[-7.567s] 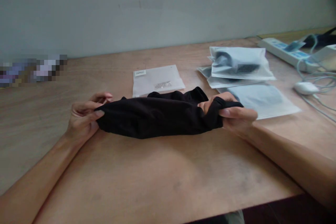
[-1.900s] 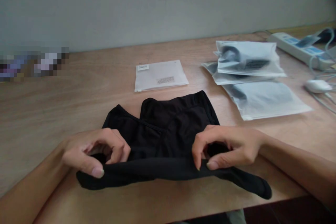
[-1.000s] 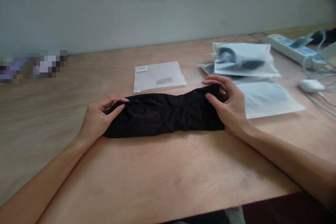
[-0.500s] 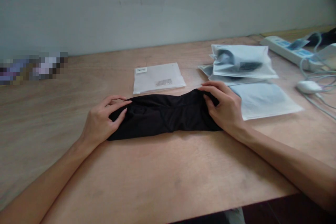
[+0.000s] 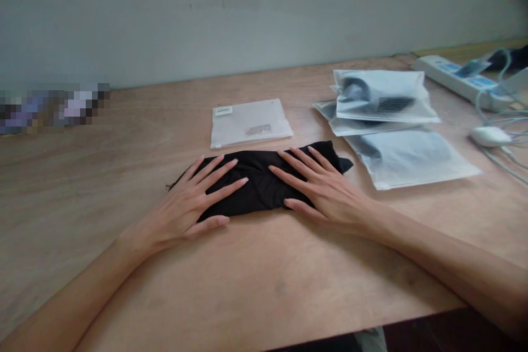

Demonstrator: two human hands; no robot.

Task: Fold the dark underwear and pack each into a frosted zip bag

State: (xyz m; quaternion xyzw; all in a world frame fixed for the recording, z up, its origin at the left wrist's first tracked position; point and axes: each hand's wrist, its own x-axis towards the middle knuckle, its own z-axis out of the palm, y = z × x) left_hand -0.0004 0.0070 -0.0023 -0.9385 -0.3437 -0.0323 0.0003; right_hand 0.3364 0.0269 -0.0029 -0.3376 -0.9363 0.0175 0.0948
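Observation:
A strip of black cloth (image 5: 256, 187) lies folded and slightly wrinkled across the wooden table. My left hand (image 5: 190, 203) rests flat on its left end with the fingers spread. On the right part of the cloth my right hand (image 5: 325, 192) also lies flat, fingers apart. Neither hand grips the fabric. A corner of the cloth sticks out beyond my right fingers. Just behind the cloth is a flat frosted bag (image 5: 251, 121) with a small label at its upper left and printed text.
Several frosted bags with dark contents (image 5: 383, 99) lie stacked at the right. Beyond them are a white power strip (image 5: 462, 80), cables and a white adapter (image 5: 490, 136). Pixelated items (image 5: 53, 107) sit at the far left, and a wall (image 5: 247, 22) stands behind the table.
Both hands have let go of the cloth's ends, opened out and come down flat on it, with my right hand further left. The cloth looks flatter.

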